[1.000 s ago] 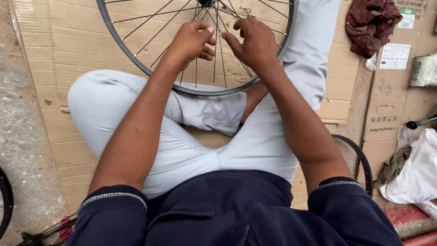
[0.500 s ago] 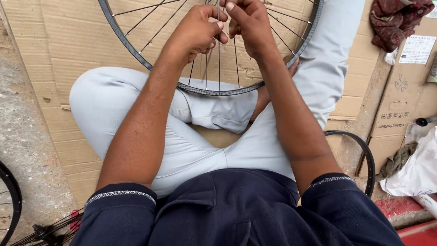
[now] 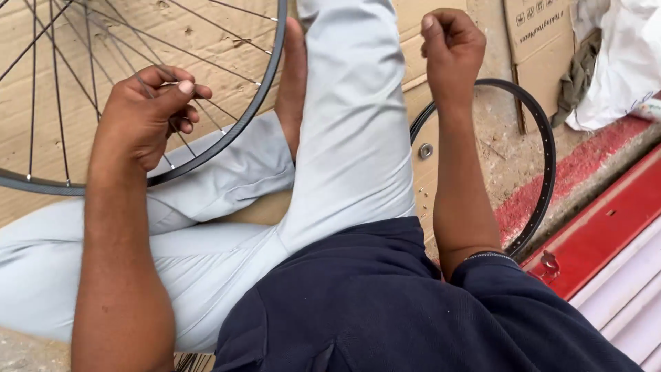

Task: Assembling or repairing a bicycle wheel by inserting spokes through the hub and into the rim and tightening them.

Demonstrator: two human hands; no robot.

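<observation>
So the spoked wheel (image 3: 227,131) sits in the upper left of the frame, black rim curving down across the person's light grey trouser leg (image 3: 351,138), thin metal spokes fanning out over the brown cardboard (image 3: 206,34) spread under it. The left hand (image 3: 141,114) is right in there among the spokes, left of centre and a bit above the middle: thumb pressed against the curled fingertips, pinching what looks like a single spoke just inside the rim. Can't make out whether there's a tiny tool or nipple in that pinch, it's too small to tell.

The right hand (image 3: 451,48) is up in the upper middle-right, well apart from the wheel, raised in a loose fist with the fingers curled in. Can't tell if it's holding anything.

Behind that forearm a second bare black rim (image 3: 544,138) with no spokes lies on the ground, and a small metal washer or nut (image 3: 426,150) sits on the cardboard inside it. Upper right corner has a white plastic bag (image 3: 623,62), a greyish rag (image 3: 582,76) and a cardboard box (image 3: 533,27). A red step edge (image 3: 606,227) runs diagonally down the right side. Dark navy shirt (image 3: 385,310) fills the bottom middle.
</observation>
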